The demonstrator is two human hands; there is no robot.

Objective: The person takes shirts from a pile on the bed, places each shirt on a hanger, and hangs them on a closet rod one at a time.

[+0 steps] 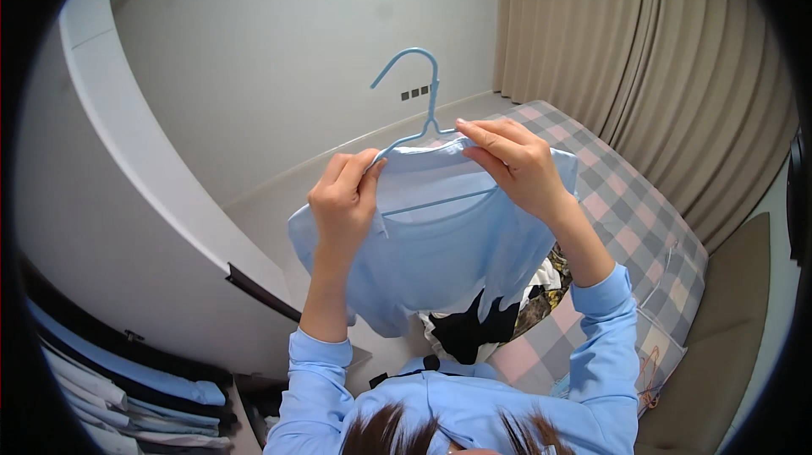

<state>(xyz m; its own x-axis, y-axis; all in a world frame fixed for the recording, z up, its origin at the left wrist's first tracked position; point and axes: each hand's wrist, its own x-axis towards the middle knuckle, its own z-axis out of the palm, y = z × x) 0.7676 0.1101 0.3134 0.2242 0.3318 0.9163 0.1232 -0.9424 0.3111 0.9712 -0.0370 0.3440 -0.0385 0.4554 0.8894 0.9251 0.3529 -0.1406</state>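
Observation:
A light blue garment (431, 246) hangs on a blue clothes hanger (434, 100) in front of me, its hook pointing up and to the left. On the left side of the neckline, my left hand (346, 192) pinches the hanger's shoulder together with the fabric. My right hand (507, 160) pinches the collar and hanger arm at the right of the neck. Through the neck opening the hanger's straight lower bar shows. Beyond the garment's lower edge lie piled clothes (472, 328), black, white and patterned, partly hidden by it.
A bed with a checked cover (615, 220) and a brown headboard (717, 341) is on the right. At lower left, several garments (146, 391) hang in an open wardrobe beside its white door (158, 233). Beige curtains (583, 30) hang at the upper right.

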